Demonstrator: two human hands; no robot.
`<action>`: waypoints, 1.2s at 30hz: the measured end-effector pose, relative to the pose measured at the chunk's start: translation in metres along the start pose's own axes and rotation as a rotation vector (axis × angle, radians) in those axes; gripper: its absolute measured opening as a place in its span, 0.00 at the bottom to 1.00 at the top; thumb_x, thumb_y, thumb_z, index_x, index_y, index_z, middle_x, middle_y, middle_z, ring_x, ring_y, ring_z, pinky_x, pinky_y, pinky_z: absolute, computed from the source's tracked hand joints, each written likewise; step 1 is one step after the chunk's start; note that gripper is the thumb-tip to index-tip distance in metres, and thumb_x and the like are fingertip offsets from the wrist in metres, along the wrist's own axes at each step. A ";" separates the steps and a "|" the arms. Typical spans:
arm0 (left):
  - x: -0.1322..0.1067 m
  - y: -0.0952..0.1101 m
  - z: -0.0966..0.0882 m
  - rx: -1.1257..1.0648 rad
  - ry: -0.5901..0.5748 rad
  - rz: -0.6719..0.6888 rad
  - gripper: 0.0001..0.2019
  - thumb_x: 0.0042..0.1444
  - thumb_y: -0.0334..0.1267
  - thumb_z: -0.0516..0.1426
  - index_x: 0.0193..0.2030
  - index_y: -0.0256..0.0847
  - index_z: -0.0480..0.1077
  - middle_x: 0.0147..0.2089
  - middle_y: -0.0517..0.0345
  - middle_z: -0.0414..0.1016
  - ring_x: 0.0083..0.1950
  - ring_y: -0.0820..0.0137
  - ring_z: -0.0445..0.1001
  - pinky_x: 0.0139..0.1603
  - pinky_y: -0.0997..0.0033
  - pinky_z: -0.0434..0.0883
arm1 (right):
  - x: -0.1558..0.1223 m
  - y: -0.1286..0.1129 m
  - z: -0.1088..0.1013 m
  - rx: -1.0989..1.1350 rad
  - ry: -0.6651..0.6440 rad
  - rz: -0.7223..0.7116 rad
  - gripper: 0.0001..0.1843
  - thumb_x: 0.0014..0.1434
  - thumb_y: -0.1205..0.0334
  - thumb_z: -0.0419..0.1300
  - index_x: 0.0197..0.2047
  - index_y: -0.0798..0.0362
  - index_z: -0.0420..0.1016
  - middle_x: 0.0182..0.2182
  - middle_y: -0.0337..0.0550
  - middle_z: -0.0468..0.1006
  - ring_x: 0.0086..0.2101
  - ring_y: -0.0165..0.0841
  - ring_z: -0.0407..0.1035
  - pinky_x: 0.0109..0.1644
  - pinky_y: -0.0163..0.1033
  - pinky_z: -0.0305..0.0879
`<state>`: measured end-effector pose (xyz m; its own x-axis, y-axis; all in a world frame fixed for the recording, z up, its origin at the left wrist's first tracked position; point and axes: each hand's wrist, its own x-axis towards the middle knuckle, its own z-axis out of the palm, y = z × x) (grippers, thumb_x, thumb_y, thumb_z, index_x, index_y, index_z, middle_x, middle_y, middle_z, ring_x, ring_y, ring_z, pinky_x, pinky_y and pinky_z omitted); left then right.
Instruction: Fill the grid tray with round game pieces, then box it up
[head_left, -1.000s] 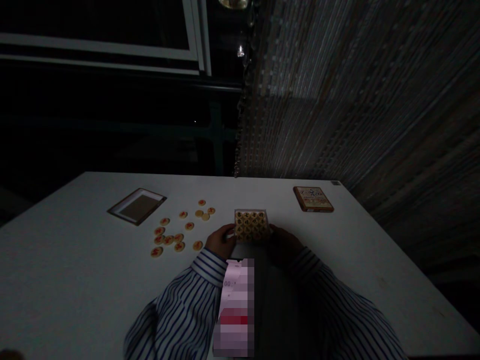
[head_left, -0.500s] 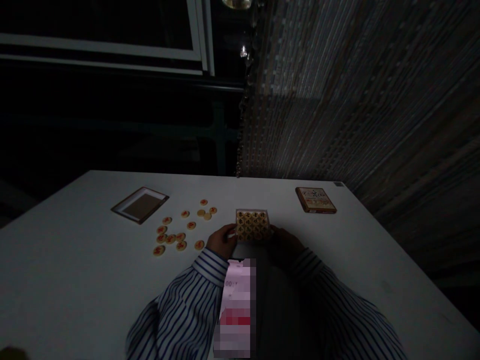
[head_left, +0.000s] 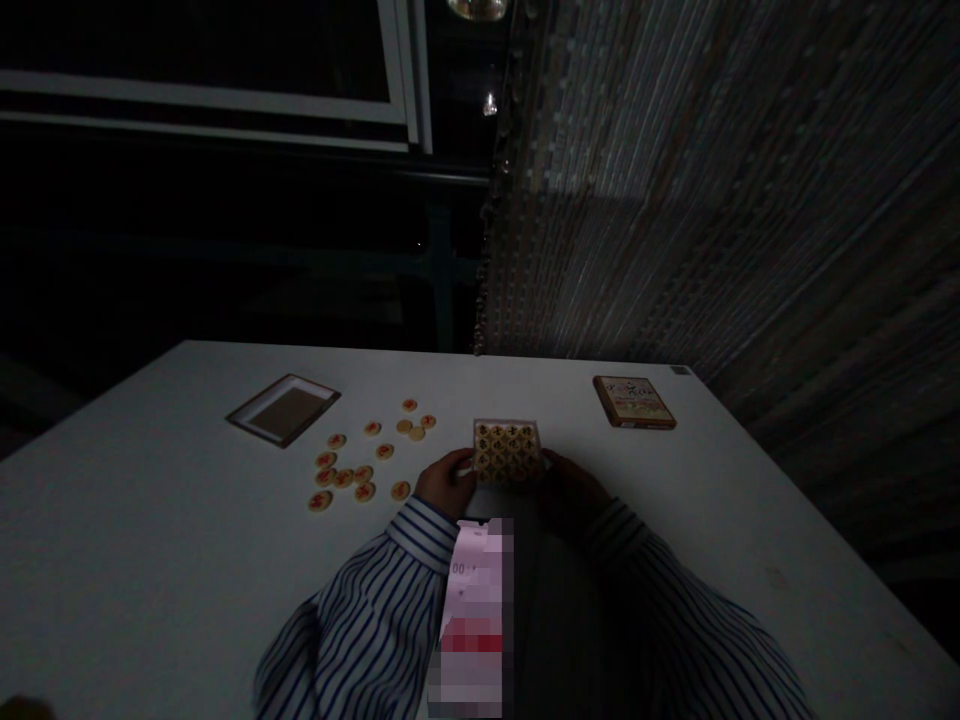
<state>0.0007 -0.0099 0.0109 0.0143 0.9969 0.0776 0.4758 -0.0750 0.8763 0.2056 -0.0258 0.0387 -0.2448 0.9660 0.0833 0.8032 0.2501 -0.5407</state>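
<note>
Barely shifted, hands (head_left: 445, 484) (head_left: 574, 494) hold a box (head_left: 506, 422) of round, perhaps wooden pieces (head_left: 508, 453).

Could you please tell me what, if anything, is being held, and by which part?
The box of round pieces, held by opposite sides: left hand on its left side, shadowed right hand on its right.

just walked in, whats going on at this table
A person has both hands on an open box filled with round dark-marked pieces: the left hand at its left side, the right hand, in deep shadow, at its right. To the left, loose pieces lie scattered on the white table, most showing red characters, two plain side up. Beyond them sits a shallow tray; a printed box lies at the far right.
</note>
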 end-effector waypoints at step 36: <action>-0.038 -0.003 -0.097 -0.049 0.506 -0.039 0.18 0.41 0.44 0.55 0.38 0.37 0.69 0.37 0.51 0.73 0.35 0.67 0.73 0.39 0.67 0.70 | 0.016 -0.050 -0.038 -0.058 0.340 -0.325 0.10 0.50 0.61 0.50 0.32 0.55 0.69 0.26 0.43 0.73 0.26 0.28 0.65 0.31 0.33 0.63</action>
<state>-0.0862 -0.0500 0.0513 -0.4361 0.8632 0.2544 0.4258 -0.0511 0.9034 0.1824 -0.0205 0.0984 -0.3046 0.8014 0.5147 0.7458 0.5368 -0.3945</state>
